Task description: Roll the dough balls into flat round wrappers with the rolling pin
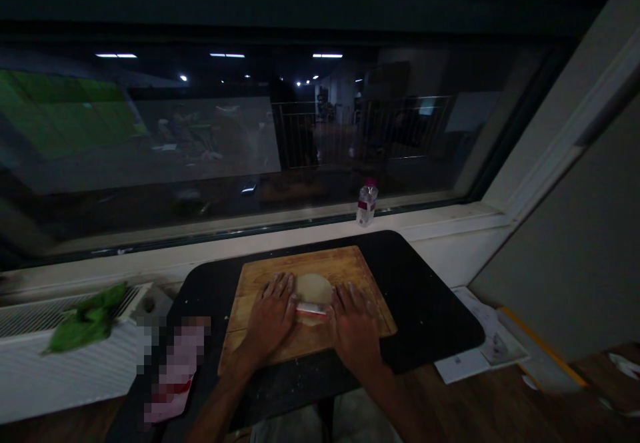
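Flat round dough [313,288] on wooden board [353,261], red-and-white cylinder [311,309] lying across it. Left hand [270,313] and right hand [354,320] palm-down over its ends, fingers extended; can't tell if gripping or only pressing. Board on black table [425,303], capped bottle [367,204] on windowsill beyond, green cloth [85,323] on radiator [75,376] at left.

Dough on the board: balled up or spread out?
Spread out: the dough shows as a flat round on the board.
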The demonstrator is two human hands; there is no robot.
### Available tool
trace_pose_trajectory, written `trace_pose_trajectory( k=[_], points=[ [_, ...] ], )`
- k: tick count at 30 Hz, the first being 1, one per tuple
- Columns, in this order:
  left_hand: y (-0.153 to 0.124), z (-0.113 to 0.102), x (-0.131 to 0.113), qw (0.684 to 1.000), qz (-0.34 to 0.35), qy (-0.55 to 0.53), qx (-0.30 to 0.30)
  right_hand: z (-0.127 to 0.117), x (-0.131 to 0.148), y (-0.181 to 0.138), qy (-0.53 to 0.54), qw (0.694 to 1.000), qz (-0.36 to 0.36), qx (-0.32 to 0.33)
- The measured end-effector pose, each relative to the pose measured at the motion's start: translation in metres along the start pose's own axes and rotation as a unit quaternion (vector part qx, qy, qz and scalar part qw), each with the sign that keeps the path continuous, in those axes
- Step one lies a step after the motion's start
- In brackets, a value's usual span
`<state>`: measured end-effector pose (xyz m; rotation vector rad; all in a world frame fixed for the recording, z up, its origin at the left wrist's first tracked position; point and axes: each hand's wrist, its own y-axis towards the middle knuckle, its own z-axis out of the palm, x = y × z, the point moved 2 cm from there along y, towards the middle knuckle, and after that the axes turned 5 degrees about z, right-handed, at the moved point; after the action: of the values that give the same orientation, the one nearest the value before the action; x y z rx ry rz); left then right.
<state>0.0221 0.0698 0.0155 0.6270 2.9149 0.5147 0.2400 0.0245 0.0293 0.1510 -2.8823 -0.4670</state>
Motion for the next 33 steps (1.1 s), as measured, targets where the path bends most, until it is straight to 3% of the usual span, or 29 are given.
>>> trace_pose_trajectory(
  k=[4,7,14,17,22,28,33],
  points=[
    [0.029,0.000,-0.001,0.999,-0.016,0.021,0.045,-0.005,-0.006,0.026,-0.004,1.000,0.014,0.023],
    [0.045,0.001,0.002,0.995,-0.014,0.028,0.095,-0.002,-0.005,0.027,-0.008,0.999,0.036,0.036],
    [0.053,0.010,0.008,0.995,0.026,0.013,0.091,0.022,0.015,-0.028,-0.010,0.996,0.073,-0.047],
    [0.058,0.010,0.005,0.996,0.039,0.012,0.084,0.026,0.020,-0.037,-0.008,0.994,0.094,-0.056],
    [0.059,0.006,-0.001,0.996,0.038,0.016,0.084,0.015,0.004,-0.005,-0.034,0.993,0.102,-0.046],
    [0.051,0.005,-0.005,0.997,0.012,0.035,0.073,0.009,-0.030,0.056,-0.047,0.999,0.018,-0.013],
    [0.051,0.007,-0.007,0.996,-0.007,0.043,0.075,0.019,-0.036,0.055,-0.053,0.997,0.006,-0.058]
  ],
)
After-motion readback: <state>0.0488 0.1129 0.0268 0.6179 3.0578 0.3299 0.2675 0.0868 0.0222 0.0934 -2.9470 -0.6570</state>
